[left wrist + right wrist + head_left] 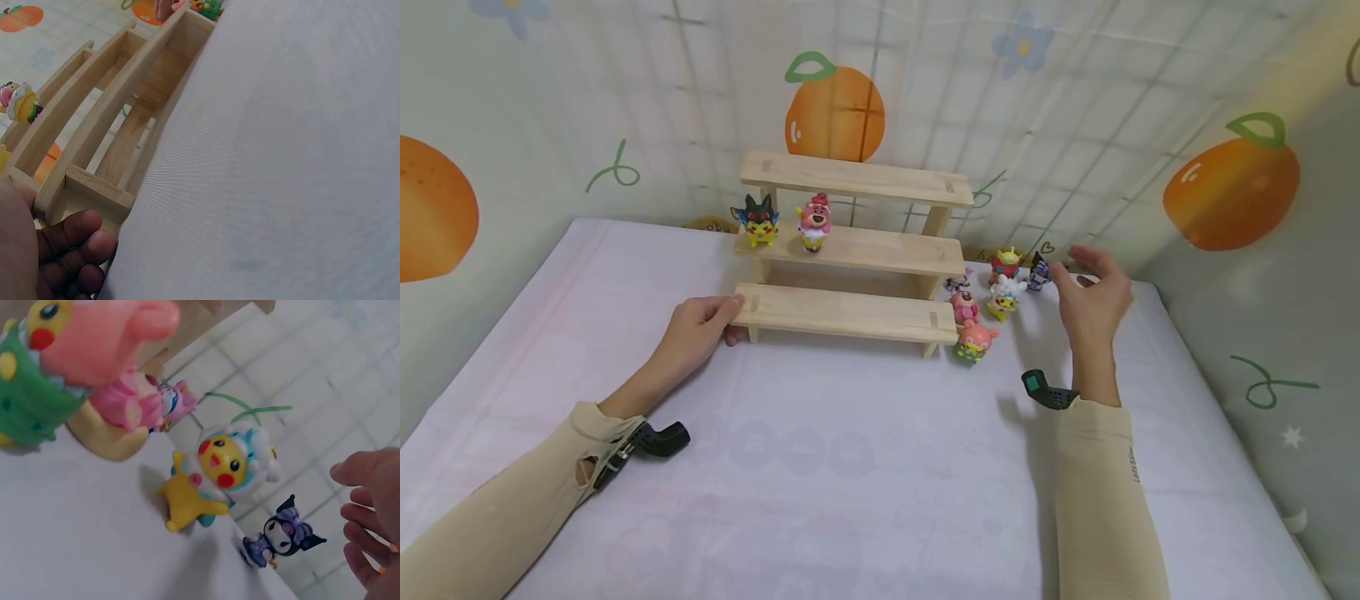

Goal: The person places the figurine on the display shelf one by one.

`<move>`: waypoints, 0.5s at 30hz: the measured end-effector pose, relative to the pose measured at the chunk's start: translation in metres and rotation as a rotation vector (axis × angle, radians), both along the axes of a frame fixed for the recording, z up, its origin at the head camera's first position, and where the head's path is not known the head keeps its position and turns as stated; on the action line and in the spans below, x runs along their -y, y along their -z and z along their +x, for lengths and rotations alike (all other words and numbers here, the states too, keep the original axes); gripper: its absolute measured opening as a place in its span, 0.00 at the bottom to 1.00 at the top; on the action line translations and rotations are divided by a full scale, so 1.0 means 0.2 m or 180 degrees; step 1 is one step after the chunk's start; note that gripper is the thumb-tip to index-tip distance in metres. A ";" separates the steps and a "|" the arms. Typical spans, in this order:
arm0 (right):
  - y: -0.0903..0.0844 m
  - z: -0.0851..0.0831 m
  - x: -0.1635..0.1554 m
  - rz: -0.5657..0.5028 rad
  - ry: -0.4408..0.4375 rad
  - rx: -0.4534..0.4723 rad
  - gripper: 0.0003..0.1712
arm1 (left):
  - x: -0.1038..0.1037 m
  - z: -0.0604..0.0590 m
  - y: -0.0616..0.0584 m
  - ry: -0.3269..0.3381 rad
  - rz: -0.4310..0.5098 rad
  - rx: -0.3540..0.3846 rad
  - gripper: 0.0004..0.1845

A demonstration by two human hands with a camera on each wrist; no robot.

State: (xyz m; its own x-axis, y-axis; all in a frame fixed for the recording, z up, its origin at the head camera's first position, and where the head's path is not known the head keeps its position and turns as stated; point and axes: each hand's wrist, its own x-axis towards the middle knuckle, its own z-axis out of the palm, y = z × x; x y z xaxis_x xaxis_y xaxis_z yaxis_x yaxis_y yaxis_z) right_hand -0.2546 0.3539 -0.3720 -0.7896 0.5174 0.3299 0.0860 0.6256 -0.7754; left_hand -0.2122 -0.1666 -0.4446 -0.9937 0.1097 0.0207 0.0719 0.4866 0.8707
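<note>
It looks like a child's play corner in a home. Behind the wooden stepped shelf (pixel 850 254) hangs a cloth backdrop printed with oranges (pixel 834 112) and flowers. Cartoon figurines (pixel 992 300) cluster just right of the shelf on a pale sheet (pixel 850 467).

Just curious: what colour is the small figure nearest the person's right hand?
Purple and black figure, clearest in the right wrist view.

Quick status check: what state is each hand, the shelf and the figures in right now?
left hand: holds the bottom step's left end.
right hand: open, raised, holding nothing.
wooden shelf: upright; two figures on the middle step.
black-eared figure: upright on the shelf.
pink figure: upright on the shelf.
figures on the table: clustered right of the shelf.
</note>
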 end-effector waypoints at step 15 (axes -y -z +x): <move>0.17 -0.05 -0.07 -0.0393 -0.0326 0.0236 0.36 | 0.00 -0.01 0.01 -0.0028 0.0021 -0.0047 0.29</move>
